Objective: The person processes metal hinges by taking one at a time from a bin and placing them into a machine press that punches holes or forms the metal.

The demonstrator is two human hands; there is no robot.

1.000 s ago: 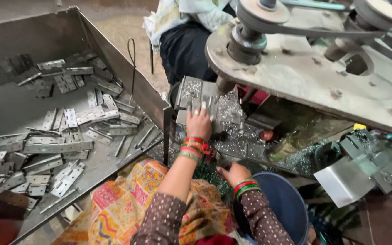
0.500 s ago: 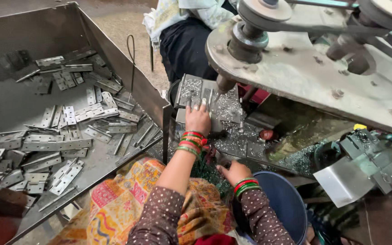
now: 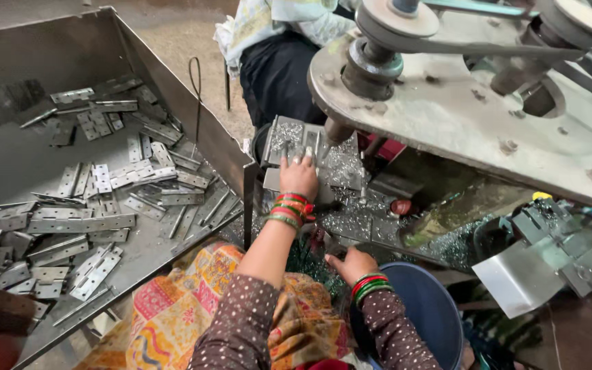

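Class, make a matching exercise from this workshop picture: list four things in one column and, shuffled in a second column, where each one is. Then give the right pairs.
Column one:
1. left hand
2. right hand
3. metal hinges
4. blue bucket

Column two:
A. heaped in the grey metal bin on the left
B. flat on the metal plate under the machine's spindle
C. low at the right, beside the right forearm
D. lower down, near the shavings at the front of the machine bed

Pairs: 1-B, 2-D, 3-A, 4-C
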